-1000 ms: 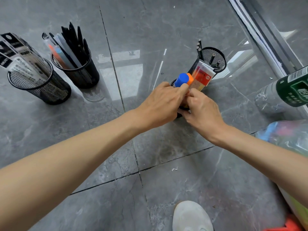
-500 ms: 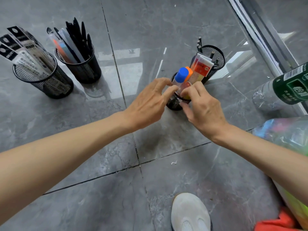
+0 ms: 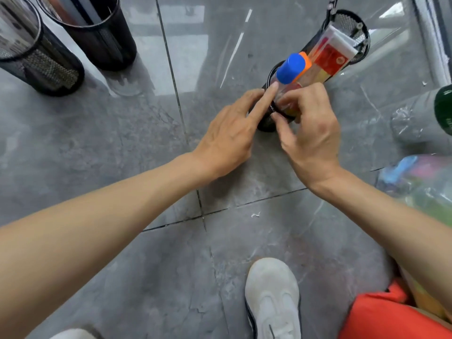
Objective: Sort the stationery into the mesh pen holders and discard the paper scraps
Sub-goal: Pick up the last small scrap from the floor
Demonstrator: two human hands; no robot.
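- Left grip (image 3: 227, 138): index finger straight, tip touching glue stick (image 3: 292, 69) below its blue cap; holds nothing.
- Right grip (image 3: 310, 128): fingers curled, pinching mesh pen holder (image 3: 266, 124) rim.
- Glue stick stands tilted in this holder, between both grips.

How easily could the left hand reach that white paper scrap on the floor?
Probably yes: the left hand only touches the glue stick, and bare floor lies between it and the scrap.
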